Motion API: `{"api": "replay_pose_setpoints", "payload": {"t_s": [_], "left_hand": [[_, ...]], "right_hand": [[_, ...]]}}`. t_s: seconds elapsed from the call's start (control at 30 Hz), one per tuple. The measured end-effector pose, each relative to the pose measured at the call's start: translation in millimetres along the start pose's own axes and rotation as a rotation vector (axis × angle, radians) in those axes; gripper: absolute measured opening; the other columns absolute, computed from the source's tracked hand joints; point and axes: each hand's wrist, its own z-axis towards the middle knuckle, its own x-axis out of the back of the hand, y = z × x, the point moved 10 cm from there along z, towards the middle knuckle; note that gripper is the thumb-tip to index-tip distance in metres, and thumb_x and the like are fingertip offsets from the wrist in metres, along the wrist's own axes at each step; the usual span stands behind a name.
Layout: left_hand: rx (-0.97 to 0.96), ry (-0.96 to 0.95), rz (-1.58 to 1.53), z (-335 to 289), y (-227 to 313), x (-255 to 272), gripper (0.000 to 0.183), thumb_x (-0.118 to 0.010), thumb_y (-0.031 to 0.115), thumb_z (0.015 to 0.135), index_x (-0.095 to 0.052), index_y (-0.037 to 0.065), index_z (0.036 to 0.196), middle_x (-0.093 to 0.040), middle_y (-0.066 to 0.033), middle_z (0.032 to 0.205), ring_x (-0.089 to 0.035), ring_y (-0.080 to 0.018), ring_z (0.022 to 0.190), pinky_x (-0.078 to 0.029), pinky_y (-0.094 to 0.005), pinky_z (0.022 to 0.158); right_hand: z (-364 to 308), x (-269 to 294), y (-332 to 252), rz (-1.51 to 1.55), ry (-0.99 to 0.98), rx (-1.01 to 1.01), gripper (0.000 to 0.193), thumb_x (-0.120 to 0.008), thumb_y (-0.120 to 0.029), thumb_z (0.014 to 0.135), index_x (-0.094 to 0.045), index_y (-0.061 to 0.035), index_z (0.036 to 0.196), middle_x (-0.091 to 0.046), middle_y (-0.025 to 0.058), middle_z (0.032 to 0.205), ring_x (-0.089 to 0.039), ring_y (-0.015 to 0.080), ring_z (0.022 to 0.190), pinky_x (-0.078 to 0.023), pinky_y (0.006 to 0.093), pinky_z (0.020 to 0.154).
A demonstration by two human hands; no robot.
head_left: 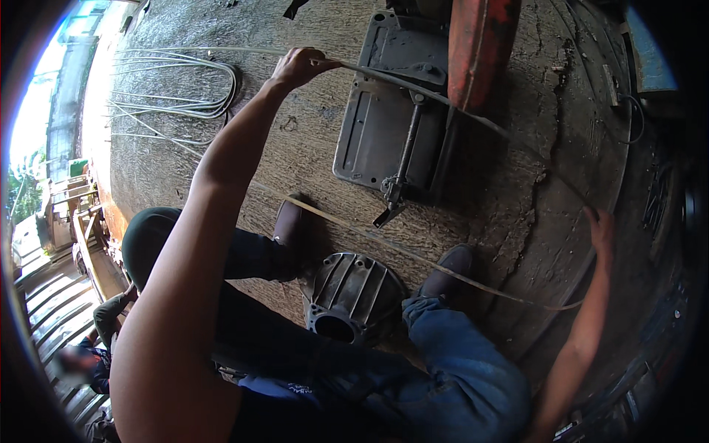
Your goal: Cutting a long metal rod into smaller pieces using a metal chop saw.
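A long, thin pale cable or hose (487, 124) stretches between my two hands in front of me. At the upper left, my left hand (299, 66) is closed on it, fingers pinched around the line. Far to the right, my right hand (602, 230) grips the same line with curled fingers. From the right side the line loops back low across the floor, past both shoes, to the left. More of it lies in a loose coil (221, 92) at the left. The taut stretch passes over a grey metal machine base (362, 133) fitted with a threaded rod (410, 140).
A red metal part (480, 52) rises beside the machine base. Between my legs sits a ribbed metal housing (354, 288) with a round opening. My shoes (447, 269) stand on the rough, cracked floor (295, 148). Another person (96, 365) is at the lower left.
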Motion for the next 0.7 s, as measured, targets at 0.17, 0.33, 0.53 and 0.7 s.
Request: {"api": "replay_pose_setpoints", "payload": {"t_s": [0.17, 0.33, 0.53, 0.7], "left_hand": [[0.016, 0.039, -0.034, -3, 9, -1, 0.055, -0.068, 0.066, 0.076, -0.076, 0.013, 0.090, -0.070, -0.0066, 0.089, -0.067, -0.0240, 0.084, -0.053, -0.0384, 0.072], [0.026, 0.007, -0.010, 0, 8, -4, 0.049, -0.072, 0.055, 0.078, -0.072, 0.007, 0.088, -0.072, -0.0106, 0.089, -0.069, -0.0239, 0.081, -0.053, -0.0365, 0.071], [-0.103, 0.139, -0.045, 1, 14, 4, 0.055, -0.070, 0.063, 0.076, -0.068, 0.010, 0.090, -0.071, -0.0088, 0.088, -0.068, -0.0253, 0.079, -0.053, -0.0398, 0.068], [-0.071, 0.092, -0.037, 7, 3, -5, 0.060, -0.074, 0.058, 0.074, -0.061, 0.006, 0.100, -0.071, -0.0119, 0.087, -0.069, -0.0285, 0.077, -0.054, -0.0404, 0.067]], "right_hand": [[-19, 2, -3, -0.022, -0.075, -0.056, 0.053, -0.057, -0.046, 0.093, -0.064, 0.0062, 0.099, -0.060, 0.0277, 0.079, -0.057, 0.0472, 0.080, -0.045, 0.0444, 0.070], [-30, 8, -1, -0.078, -0.058, -0.189, 0.061, -0.057, -0.051, 0.092, -0.061, 0.0069, 0.111, -0.061, 0.0297, 0.103, -0.056, 0.0444, 0.102, -0.044, 0.0442, 0.086], [-64, 31, -23, 0.009, 0.356, -0.147, 0.055, -0.062, -0.046, 0.090, -0.059, 0.0003, 0.120, -0.056, 0.0237, 0.114, -0.054, 0.0415, 0.107, -0.044, 0.0468, 0.091], [-238, 33, -36, -0.110, 0.820, -0.510, 0.065, -0.071, -0.042, 0.085, -0.050, -0.0029, 0.132, -0.051, 0.0207, 0.123, -0.051, 0.0384, 0.116, -0.043, 0.0474, 0.095]]}}
